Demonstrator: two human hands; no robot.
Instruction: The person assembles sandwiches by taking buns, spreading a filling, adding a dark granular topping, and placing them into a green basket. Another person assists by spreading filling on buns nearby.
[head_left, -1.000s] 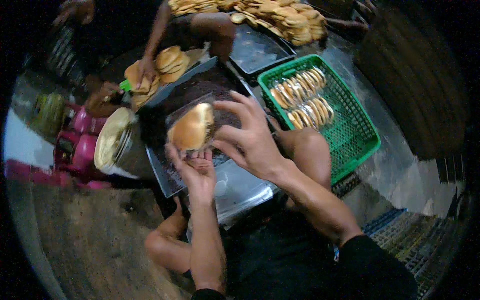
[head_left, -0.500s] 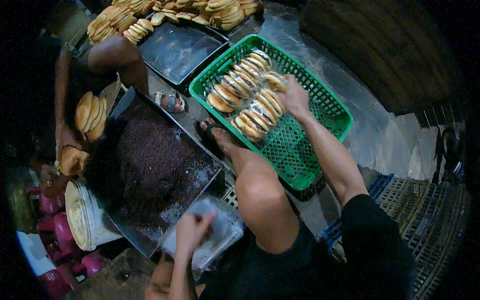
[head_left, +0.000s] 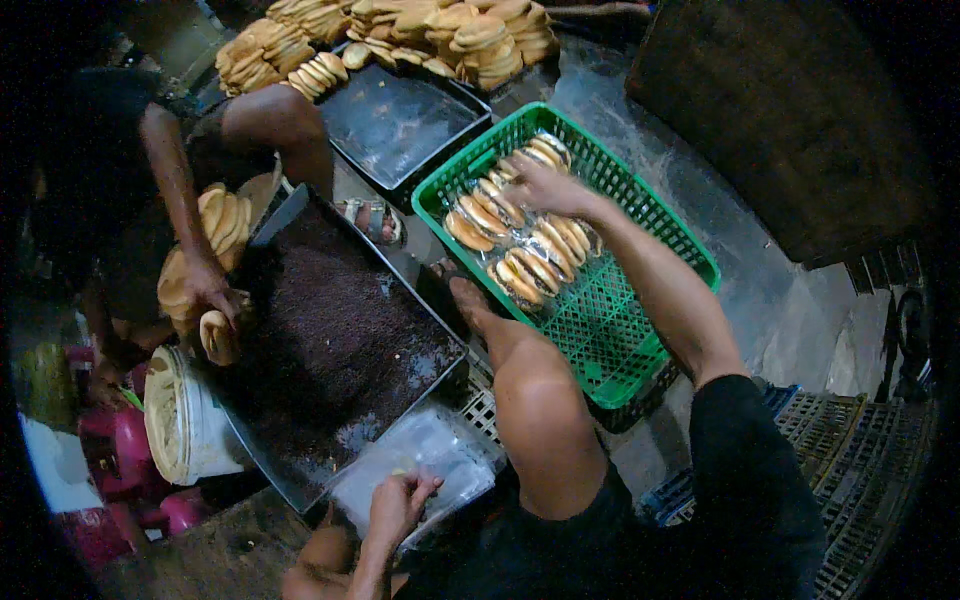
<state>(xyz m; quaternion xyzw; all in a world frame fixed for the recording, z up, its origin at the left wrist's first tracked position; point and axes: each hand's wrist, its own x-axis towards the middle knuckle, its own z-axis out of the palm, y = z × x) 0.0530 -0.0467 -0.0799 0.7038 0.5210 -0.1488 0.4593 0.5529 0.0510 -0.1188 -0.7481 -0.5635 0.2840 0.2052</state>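
Note:
My right hand (head_left: 541, 186) reaches into the green plastic basket (head_left: 640, 330). It lies palm down, fingers apart, on the far row of bagged filled buns (head_left: 520, 245). Low in the view, my left hand (head_left: 399, 499) pinches the top of a stack of clear plastic bags (head_left: 440, 455) by my bent knee (head_left: 535, 390). Between the two hands lies a long metal tray of dark sprinkles (head_left: 330, 340).
Another person sits at the left; their hand (head_left: 207, 287) holds a bun (head_left: 216, 336) at the sprinkle tray's edge, beside stacked buns (head_left: 215, 225). A white bucket (head_left: 180, 430) stands below. An empty dark tray (head_left: 395, 115) and heaped buns (head_left: 440, 30) lie beyond.
One second ago both my hands held a bun in a bag over the tray. My right hand has since gone to the basket; my left dropped to the bags.

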